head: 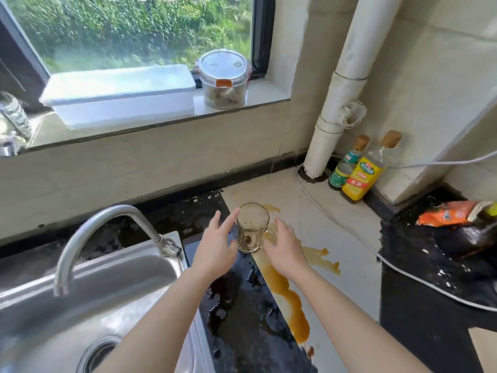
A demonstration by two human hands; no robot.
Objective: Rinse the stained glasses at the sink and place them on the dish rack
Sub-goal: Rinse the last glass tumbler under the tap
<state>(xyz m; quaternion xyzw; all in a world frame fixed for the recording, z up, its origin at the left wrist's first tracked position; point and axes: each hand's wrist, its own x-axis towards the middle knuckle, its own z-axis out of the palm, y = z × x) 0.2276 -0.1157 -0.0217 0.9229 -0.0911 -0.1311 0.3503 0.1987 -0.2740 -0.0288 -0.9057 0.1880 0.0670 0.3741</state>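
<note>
A clear glass mug (251, 227) with brown stains and a little residue at its bottom stands upright on the counter, right of the sink. My left hand (216, 244) is spread open just left of the mug, fingertips close to its rim. My right hand (283, 250) is open on the mug's right side, by its handle, which it partly hides. Neither hand grips the mug. The steel sink (80, 297) lies at the lower left, with the curved faucet (107, 232) over it. No dish rack is in view.
An orange-brown spill (290, 297) runs across the pale counter. Two bottles (355, 170) stand by the white pipe (338, 103). A white cable (403, 270) crosses the counter. An orange packet (443, 214) lies at right. A lidded jar (223, 79) and white box (121, 95) sit on the windowsill.
</note>
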